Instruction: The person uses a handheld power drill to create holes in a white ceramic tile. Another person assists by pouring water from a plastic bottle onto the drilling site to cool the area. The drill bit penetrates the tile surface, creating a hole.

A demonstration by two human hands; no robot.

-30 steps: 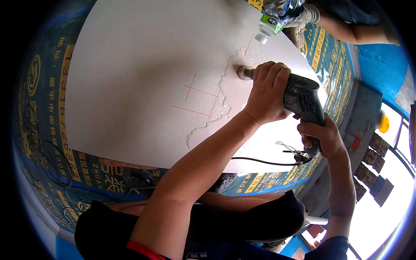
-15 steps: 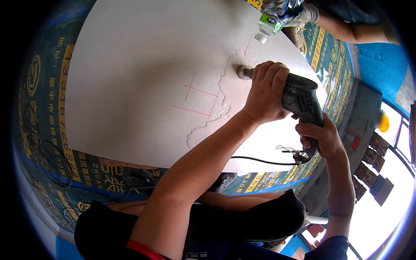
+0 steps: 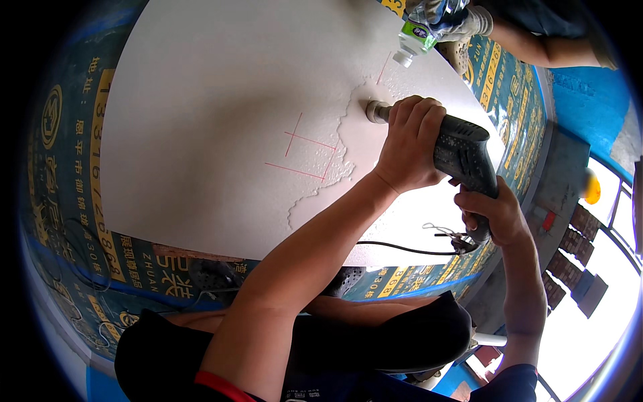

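A dark, dust-speckled power drill [image 3: 465, 153] lies across the pale slab, gripped in both my hands. My left hand [image 3: 410, 142] wraps round its front housing, just behind the chuck. My right hand [image 3: 494, 209] is closed round the pistol handle. A round metal hole-saw bit [image 3: 377, 112] at the drill's front meets the surface of the white slab [image 3: 201, 134]. Water [image 3: 348, 167] is spread over the slab around the bit, with a ragged wet edge. Thin red lines [image 3: 311, 141] mark the slab to the left of the bit.
A co-worker's gloved hand [image 3: 462, 23] tips a clear bottle [image 3: 416, 39] with a green label over the slab's far edge. The drill's black cord [image 3: 408, 250] runs left from the handle. Printed green floor sheeting [image 3: 80, 194] surrounds the slab. Stacked brown tiles [image 3: 573, 244] are at right.
Almost nothing differs. The back of the drill and my right hand have shifted very slightly left; the bit stays at the same spot.
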